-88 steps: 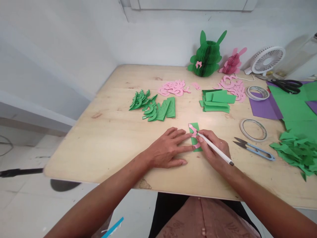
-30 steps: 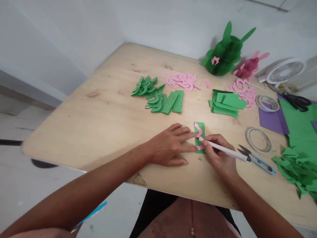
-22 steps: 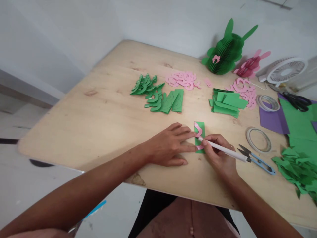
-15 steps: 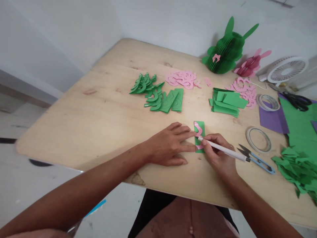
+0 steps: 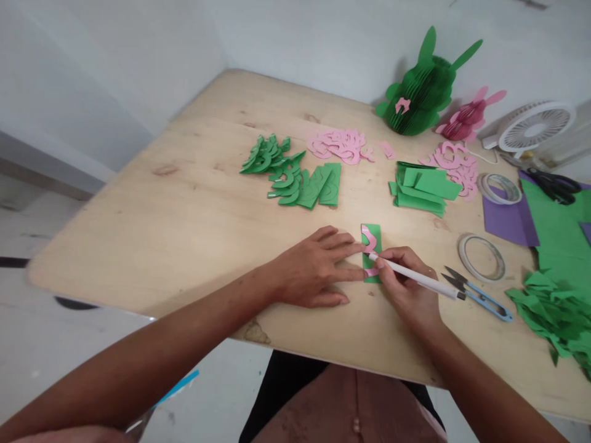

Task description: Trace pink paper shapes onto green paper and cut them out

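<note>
Flat on the table lies a small green paper strip [image 5: 375, 236], with a curved pink paper cutout [image 5: 370, 239] on top of it. My left hand [image 5: 318, 267] rests palm down, fingers spread, its fingertips pressing the cutout and strip at their left edge. In my right hand [image 5: 410, 286] is a white pen [image 5: 418, 277], pinched between thumb and fingers. The pen's tip touches the strip beside the pink cutout's curve. Part of the cutout is hidden under my left fingertips.
Green cut pieces [image 5: 277, 166], pink cutouts [image 5: 339, 146] and green strips [image 5: 422, 187] lie beyond my hands. To the right are thread snips [image 5: 480, 295], tape rolls [image 5: 482, 258], scissors [image 5: 556, 186] and green scraps [image 5: 554, 317]. Paper rabbits [image 5: 420, 92] and a fan [image 5: 535, 126] stand behind.
Both hands keep nearly the same place, the pen still at the strip. The whole view has shifted very slightly.
</note>
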### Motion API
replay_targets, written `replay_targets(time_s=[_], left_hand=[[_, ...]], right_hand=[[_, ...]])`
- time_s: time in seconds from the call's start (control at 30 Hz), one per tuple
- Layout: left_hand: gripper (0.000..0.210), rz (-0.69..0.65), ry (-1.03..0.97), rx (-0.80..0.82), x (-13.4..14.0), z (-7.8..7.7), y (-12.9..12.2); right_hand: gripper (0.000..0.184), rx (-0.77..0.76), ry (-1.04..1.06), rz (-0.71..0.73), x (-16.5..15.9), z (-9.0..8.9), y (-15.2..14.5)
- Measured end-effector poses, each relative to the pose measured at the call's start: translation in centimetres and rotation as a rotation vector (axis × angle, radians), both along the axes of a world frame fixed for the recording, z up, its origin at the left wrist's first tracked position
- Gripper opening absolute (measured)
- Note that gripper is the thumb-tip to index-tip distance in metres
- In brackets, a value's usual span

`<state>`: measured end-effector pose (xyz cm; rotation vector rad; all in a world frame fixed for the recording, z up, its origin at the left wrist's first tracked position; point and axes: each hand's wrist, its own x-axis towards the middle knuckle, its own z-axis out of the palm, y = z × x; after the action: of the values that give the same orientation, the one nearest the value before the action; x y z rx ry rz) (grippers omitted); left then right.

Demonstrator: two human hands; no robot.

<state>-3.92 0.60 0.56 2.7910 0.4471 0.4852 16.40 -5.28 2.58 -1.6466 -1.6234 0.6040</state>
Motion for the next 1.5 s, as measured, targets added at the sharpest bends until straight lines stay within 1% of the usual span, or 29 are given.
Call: replay_targets(time_s=[0.57,1.17,1.5], left_hand=[[0.043,0.000,0.018,-0.001,-0.01,0.05,0.00],[0.043,0.005,0.020,0.007,0.03,0.09,-0.01],[0.043,0.008,0.010,0.012,0.01,0.17,-0.03]], right_hand=[[0.010,0.023,-0.063,-0.018,0.04,-0.08,-0.12],[0.012,0.015,-0.081,-0.043,0.20,-0.01,-0.20],[0.010,0.024,-0.070,-0.048,0.17,0.13,-0.37]])
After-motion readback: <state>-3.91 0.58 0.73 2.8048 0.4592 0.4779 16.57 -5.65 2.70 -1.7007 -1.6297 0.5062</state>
